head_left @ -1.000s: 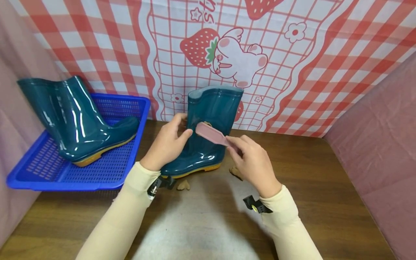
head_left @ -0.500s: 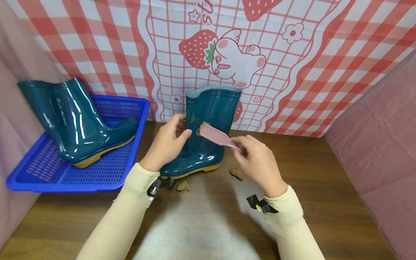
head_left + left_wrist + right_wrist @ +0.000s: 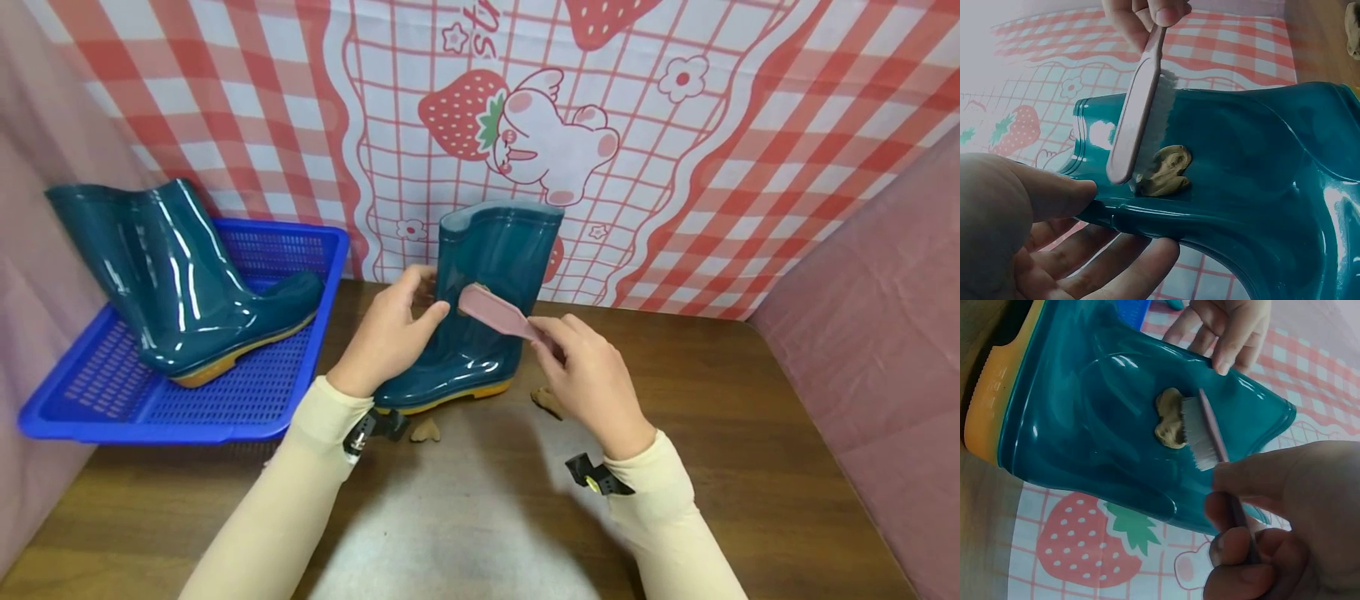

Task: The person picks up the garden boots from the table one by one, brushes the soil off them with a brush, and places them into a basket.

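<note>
A teal rain boot (image 3: 495, 258) with a yellow sole stands upright on the table, toe pointing left. My left hand (image 3: 390, 333) steadies the front edge of its shaft, thumb on the near side and fingers behind, as the left wrist view shows. In my right hand (image 3: 588, 375) is the handle of a pink brush (image 3: 495, 310) with white bristles (image 3: 1197, 437). The bristles touch the edge of a brown, mud-like lump (image 3: 1169, 172) stuck on the boot's shaft. From the head view the brush hides most of this lump.
At left, a second teal boot (image 3: 172, 275) lies in a blue plastic basket (image 3: 187, 432). Two brown lumps, one heart-shaped (image 3: 425, 431) and one darker (image 3: 547, 402), lie on the wooden table (image 3: 720, 433). A checked strawberry cloth (image 3: 675, 167) hangs behind.
The brush went a little right and down, uncovering part of the brown lump, then back up and left over it. The left hand stays at the boot.
</note>
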`<action>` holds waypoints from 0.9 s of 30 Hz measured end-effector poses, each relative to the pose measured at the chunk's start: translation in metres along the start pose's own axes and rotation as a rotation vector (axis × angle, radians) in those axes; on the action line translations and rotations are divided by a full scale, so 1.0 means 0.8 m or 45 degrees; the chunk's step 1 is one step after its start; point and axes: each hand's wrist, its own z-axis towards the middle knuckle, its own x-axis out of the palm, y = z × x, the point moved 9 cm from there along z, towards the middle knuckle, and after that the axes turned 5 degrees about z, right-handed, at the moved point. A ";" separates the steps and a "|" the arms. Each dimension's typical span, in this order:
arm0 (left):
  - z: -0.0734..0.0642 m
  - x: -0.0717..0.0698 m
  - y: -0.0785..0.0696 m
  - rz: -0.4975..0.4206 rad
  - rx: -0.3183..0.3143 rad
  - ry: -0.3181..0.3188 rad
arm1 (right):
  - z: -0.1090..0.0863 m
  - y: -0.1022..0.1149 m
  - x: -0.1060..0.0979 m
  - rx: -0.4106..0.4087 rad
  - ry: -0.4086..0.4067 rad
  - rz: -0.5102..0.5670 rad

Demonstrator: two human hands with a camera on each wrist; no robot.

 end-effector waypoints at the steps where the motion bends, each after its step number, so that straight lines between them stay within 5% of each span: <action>1: 0.000 0.000 0.001 0.001 -0.005 0.000 | 0.000 -0.002 0.000 0.011 0.010 -0.006; 17: -0.002 -0.001 -0.001 -0.028 0.010 0.002 | 0.000 0.015 -0.003 -0.113 -0.035 0.029; 27: 0.000 -0.004 0.004 0.006 -0.036 -0.027 | -0.002 -0.003 0.002 0.065 0.078 -0.001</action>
